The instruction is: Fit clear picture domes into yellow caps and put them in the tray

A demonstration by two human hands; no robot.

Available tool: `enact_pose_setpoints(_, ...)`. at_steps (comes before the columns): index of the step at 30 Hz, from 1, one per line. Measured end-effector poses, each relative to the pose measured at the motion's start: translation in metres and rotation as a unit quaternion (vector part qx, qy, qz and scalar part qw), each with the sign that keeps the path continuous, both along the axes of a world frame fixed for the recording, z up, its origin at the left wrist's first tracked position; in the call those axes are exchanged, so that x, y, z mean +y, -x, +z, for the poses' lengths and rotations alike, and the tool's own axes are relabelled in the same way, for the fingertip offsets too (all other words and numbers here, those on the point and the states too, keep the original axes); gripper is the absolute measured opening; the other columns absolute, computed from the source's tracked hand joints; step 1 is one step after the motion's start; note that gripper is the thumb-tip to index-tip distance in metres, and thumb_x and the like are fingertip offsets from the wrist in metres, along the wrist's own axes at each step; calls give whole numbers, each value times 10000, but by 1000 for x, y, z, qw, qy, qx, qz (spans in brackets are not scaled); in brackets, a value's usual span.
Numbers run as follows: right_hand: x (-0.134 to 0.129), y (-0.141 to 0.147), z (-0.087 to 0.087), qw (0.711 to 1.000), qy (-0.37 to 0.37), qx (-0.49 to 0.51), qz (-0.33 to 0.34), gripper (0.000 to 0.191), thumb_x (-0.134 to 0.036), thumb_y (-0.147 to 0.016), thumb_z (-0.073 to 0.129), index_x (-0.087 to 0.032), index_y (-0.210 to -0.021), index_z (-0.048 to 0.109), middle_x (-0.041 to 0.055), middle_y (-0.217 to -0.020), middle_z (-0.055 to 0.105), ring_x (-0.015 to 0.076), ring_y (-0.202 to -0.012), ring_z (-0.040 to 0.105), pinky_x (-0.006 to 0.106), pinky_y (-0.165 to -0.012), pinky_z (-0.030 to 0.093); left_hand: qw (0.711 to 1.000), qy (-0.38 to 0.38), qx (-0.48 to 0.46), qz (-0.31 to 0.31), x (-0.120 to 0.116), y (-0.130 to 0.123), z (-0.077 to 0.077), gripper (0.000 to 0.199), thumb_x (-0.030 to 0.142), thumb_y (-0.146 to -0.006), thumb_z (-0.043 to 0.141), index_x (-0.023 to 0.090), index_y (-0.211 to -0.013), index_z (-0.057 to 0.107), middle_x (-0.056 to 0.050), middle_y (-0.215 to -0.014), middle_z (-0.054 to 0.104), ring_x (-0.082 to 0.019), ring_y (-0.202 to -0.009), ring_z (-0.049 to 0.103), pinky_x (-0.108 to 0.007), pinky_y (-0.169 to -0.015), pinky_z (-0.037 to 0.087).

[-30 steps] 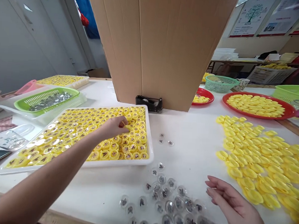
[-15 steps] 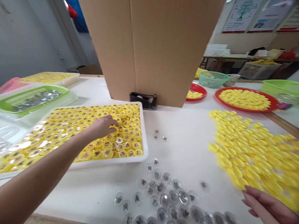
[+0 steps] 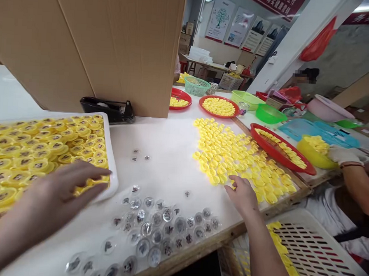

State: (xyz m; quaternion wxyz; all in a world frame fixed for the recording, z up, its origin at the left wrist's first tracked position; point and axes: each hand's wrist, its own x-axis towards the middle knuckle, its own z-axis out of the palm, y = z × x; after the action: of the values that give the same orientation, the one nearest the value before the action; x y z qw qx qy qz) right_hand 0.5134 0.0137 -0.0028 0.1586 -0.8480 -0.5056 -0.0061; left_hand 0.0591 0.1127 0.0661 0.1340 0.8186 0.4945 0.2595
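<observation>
My left hand [image 3: 56, 193], blurred by motion, hangs over the right side of a white tray [image 3: 112, 167]. Its thumb and fingers are apart, and I see nothing between them. Yellow round pieces with small printed pictures [image 3: 43, 153] fill that tray. My right hand [image 3: 242, 194] reaches the near edge of a spread of plain yellow round caps [image 3: 233, 153], thumb and forefinger apart; I cannot tell whether it touches one. Between my hands lie many clear round discs with dark pictures [image 3: 168, 215], scattered on the white table [image 3: 159, 141].
A tall cardboard sheet [image 3: 121, 48] and a black tape dispenser [image 3: 108, 109] stand behind. Red trays [image 3: 201, 105] and green baskets [image 3: 197, 87] line the back. At right, a co-worker's gloved hand [image 3: 341, 155] is at a yellow bowl [image 3: 321, 161]. A slatted white crate [image 3: 315, 243] sits below the table edge.
The view has swung right. My left hand has moved from the middle of the printed pieces to the tray's right edge. My right hand has come up to the yellow caps' near edge.
</observation>
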Motion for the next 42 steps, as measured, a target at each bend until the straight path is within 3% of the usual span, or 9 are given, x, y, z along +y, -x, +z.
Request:
enact_pose_setpoints(3, 16, -2, 3, 998, 41, -30, 36, 369, -149, -777, 509, -196, -1130, 603, 77, -900, 525, 241, -854, 558, 321, -670, 405, 991, 66, -47, -111, -36, -58, -6, 228, 391, -825, 543, 261, -955, 677, -35, -895, 658, -141, -665, 583, -233, -592, 456)
enact_pose_setpoints(7, 24, -9, 4, 994, 80, -49, 63, 284, -136, -756, 536, -197, -1020, 620, 77, -910, 522, 240, -843, 557, 305, -630, 377, 977, 150, -48, -143, -50, -89, -28, 216, 323, -853, 502, 224, -939, 672, -51, -857, 652, -144, -667, 585, -239, -593, 447)
enact_pose_setpoints(15, 15, -5, -2, 991, 99, -30, 90, 187, -153, -717, 586, -183, -900, 557, 78, -941, 579, 234, -892, 563, 307, -714, 406, 972, 196, -84, -102, -44, -90, -47, 192, 275, -862, 488, 212, -941, 650, -16, -821, 625, -123, -676, 568, -236, -617, 433)
enact_pose_setpoints(23, 20, 5, -3, 993, 86, 0, 86, 318, -191, -712, 581, -188, -1027, 537, 56, -895, 622, 198, -751, 598, 297, -659, 438, 967, 205, -111, -106, -44, -88, -63, 187, 276, -862, 489, 211, -936, 648, -19, -809, 641, -141, -717, 587, -250, -654, 439)
enact_pose_setpoints(29, 3, 28, 22, 996, 44, 12, 78, 237, -291, -737, 576, -193, -951, 542, 42, -823, 577, 207, -733, 571, 325, -659, 447, 946, 262, -174, -84, -50, -90, -62, 182, 291, -843, 522, 204, -930, 656, -33, -825, 660, -163, -761, 602, -282, -712, 455)
enact_pose_setpoints(32, -11, 74, 41, 986, 48, 70, 146, 176, -359, -763, 591, -233, -879, 552, -6, -764, 571, 163, -684, 559, 274, -634, 454, 867, 404, -282, -78, -60, -100, -60, 245, 347, -846, 530, 193, -1007, 632, -62, -907, 657, -176, -764, 616, -300, -694, 486)
enact_pose_setpoints(37, -12, 167, 57, 926, 25, 269, 264, 135, -251, -727, 657, -229, -805, 549, -29, -740, 572, 130, -666, 546, 229, -592, 438, 586, 615, -520, -90, -73, -113, -60, 385, 366, -881, 519, 171, -1212, 506, -124, -1101, 604, -172, -798, 653, -302, -727, 536)
enact_pose_setpoints(39, -4, 182, 54, 909, 26, 302, 285, 172, -246, -698, 691, -227, -810, 561, -34, -741, 577, 122, -653, 545, 221, -577, 436, 535, 633, -551, -94, -72, -111, -60, 335, 303, -888, 521, 126, -1173, 526, -137, -1055, 616, -154, -778, 651, -251, -704, 537)
enact_pose_setpoints(42, 11, 166, 40, 912, 38, 298, 278, 209, -279, -725, 673, -239, -913, 592, -27, -772, 590, 130, -677, 569, 232, -605, 455, 531, 620, -574, -69, -64, -103, -58, 299, 248, -897, 505, 99, -1154, 527, -136, -977, 627, -158, -762, 657, -207, -656, 535)
